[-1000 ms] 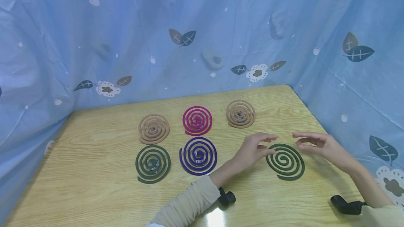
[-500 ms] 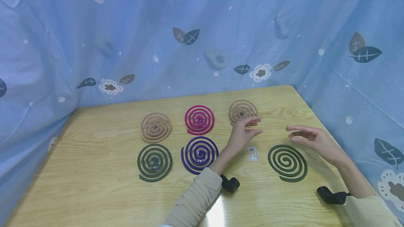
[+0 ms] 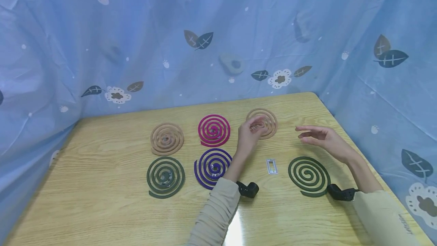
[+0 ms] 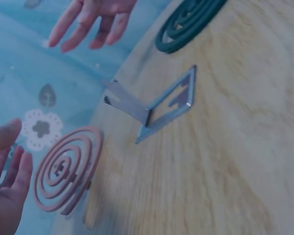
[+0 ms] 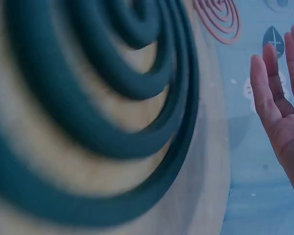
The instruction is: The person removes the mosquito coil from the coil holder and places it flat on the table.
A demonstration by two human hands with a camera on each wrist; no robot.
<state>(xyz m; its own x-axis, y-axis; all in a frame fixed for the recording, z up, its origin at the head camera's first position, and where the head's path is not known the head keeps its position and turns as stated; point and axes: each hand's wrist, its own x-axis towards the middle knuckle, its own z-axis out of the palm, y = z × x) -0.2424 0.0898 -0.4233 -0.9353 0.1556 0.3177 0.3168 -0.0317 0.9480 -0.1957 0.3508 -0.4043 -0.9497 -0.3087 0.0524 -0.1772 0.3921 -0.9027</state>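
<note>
My left hand point(image 3: 248, 136) hovers over the tan mosquito coil point(image 3: 271, 123) at the back right, covering part of it. In the left wrist view its loosely bent fingers hold nothing and lie beside that coil point(image 4: 90, 152); whether they touch it I cannot tell. Raised above the table, my right hand point(image 3: 326, 141) has relaxed fingers and nothing in them. Below it lies a dark green coil point(image 3: 308, 176), flat on the wood. Between the hands stands a small metal coil stand point(image 3: 272, 166), its bent-up tab showing in the left wrist view.
To the left, a second tan coil point(image 3: 167, 139), a magenta coil point(image 3: 214, 130), another green coil point(image 3: 165, 177) and a purple coil point(image 3: 208, 168) rest over metal stands. A blue patterned curtain point(image 3: 164, 41) encloses the wooden table point(image 3: 95, 177) behind and at the sides.
The left hand has moved from beside the front green coil back and left to the tan coil, uncovering the metal stand. The right hand has shifted back and left. The coils stay put.
</note>
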